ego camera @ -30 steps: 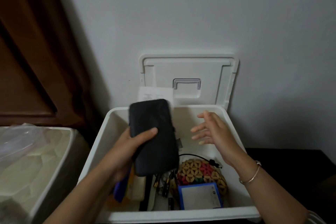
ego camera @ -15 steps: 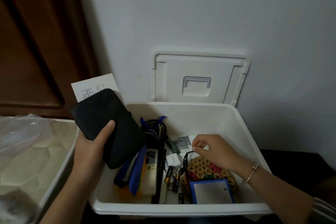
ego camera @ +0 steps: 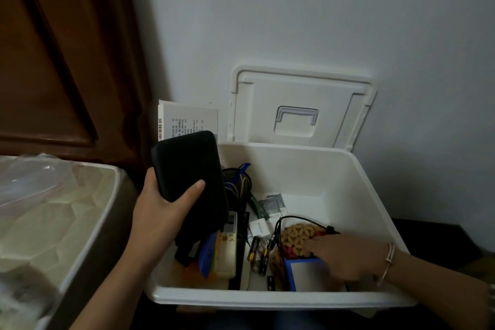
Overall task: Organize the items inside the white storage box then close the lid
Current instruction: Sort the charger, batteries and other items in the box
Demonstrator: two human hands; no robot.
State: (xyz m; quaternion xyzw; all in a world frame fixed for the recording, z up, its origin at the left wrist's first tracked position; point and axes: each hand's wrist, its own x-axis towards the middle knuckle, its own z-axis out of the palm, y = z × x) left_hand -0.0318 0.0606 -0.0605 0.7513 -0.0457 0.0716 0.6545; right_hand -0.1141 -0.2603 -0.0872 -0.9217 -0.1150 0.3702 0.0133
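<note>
— Nearly done?
— No. The left hand (ego camera: pixel 160 211) is gripping a black case (ego camera: pixel 187 169) at the box's (ego camera: pixel 267 300) nine o'clock. The right hand (ego camera: pixel 345 257) is touching a woven pouch (ego camera: pixel 297 236) at five, grip unclear. The lid (ego camera: pixel 294 94) is standing open.

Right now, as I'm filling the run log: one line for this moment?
left hand: holds black case | right hand: touches woven pouch in white box | lid: open

One wide-angle head view looks forward and steeply down, facing the pale wall (ego camera: pixel 348 21). It sits close above the white storage box (ego camera: pixel 267 300), seeing straight into it. The left hand (ego camera: pixel 160 211), holding a black case (ego camera: pixel 187 166) nearest the lens, and the right hand (ego camera: pixel 345 257) enter from the bottom edge of the view.
</note>
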